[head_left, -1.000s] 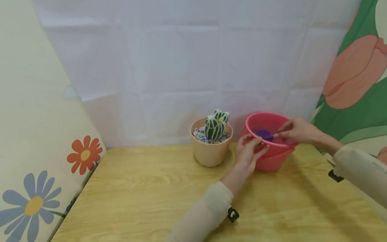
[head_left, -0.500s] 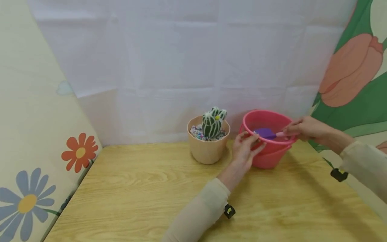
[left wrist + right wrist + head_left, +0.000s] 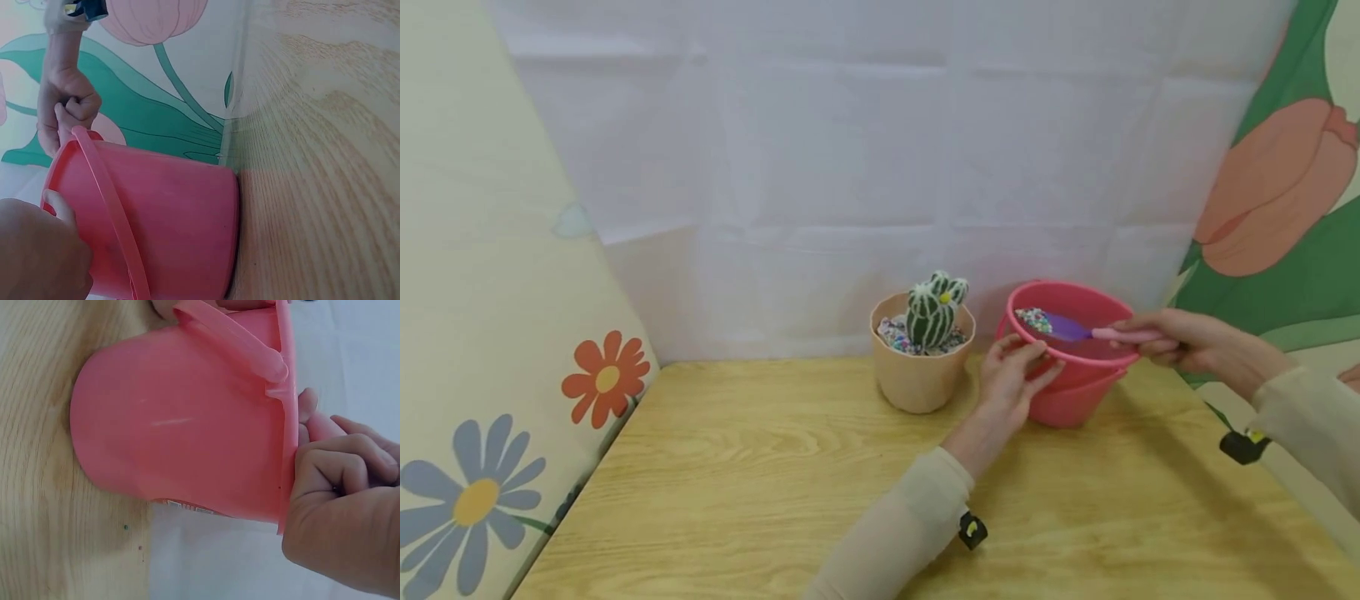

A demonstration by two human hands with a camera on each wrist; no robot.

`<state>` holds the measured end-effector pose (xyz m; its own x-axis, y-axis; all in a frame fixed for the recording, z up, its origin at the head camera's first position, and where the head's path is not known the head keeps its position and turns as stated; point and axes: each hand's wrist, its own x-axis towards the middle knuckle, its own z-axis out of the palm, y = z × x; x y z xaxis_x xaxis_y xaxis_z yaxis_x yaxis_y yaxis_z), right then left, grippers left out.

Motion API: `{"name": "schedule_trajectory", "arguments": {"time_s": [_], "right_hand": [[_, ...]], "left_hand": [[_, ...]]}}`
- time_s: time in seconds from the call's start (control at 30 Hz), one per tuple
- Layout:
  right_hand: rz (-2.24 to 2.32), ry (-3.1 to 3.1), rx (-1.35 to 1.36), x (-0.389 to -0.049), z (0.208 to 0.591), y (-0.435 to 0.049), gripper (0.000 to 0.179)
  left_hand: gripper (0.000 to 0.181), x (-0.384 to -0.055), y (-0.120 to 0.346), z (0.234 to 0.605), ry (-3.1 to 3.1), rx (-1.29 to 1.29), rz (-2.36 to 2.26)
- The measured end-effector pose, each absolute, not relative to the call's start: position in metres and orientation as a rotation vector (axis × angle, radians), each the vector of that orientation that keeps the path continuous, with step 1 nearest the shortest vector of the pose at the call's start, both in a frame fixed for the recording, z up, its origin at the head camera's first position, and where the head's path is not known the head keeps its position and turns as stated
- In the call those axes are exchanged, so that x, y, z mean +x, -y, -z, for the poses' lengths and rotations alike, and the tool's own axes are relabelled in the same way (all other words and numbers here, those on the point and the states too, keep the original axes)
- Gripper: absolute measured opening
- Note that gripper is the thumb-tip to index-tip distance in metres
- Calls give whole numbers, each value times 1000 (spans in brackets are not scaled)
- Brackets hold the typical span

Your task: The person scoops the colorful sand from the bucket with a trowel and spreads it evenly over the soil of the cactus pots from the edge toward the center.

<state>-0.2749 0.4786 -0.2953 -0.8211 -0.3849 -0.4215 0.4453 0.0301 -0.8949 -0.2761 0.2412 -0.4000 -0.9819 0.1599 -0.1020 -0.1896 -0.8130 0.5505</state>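
A pink bucket (image 3: 1071, 402) stands on the table near the back, its handle folded down at the side. My left hand (image 3: 1003, 390) grips the near left of its rim; in the left wrist view its thumb (image 3: 60, 207) lies at the rim. With my right hand (image 3: 1195, 340) I hold the pink grip of a toy shovel (image 3: 1069, 328) with a purple blade. The blade is tilted slightly over the bucket opening and carries multicoloured pebbles (image 3: 1034, 320) at its tip. In the right wrist view, the fingers wrap the pink grip (image 3: 325, 427) right at the rim.
Left of the bucket stands a beige pot (image 3: 917, 386) holding a knitted cactus (image 3: 929, 318) amid coloured pebbles. A white cloth (image 3: 820, 167) hangs behind the wooden table (image 3: 760, 467). Tiny coloured specks (image 3: 126, 527) lie on the wood beside the bucket.
My right hand has lifted the shovel from inside the bucket up to the rim and drawn it to the right; pebbles now show on its blade. The left hand stays at the rim.
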Motion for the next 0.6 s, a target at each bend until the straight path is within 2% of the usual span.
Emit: {"name": "schedule_trajectory", "arguments": {"time_s": [0.6], "right_hand": [[2140,-1518,89,-273,295,-478,35]], "left_hand": [[22,-274,-240,399,-859,-76,-2829]]}}
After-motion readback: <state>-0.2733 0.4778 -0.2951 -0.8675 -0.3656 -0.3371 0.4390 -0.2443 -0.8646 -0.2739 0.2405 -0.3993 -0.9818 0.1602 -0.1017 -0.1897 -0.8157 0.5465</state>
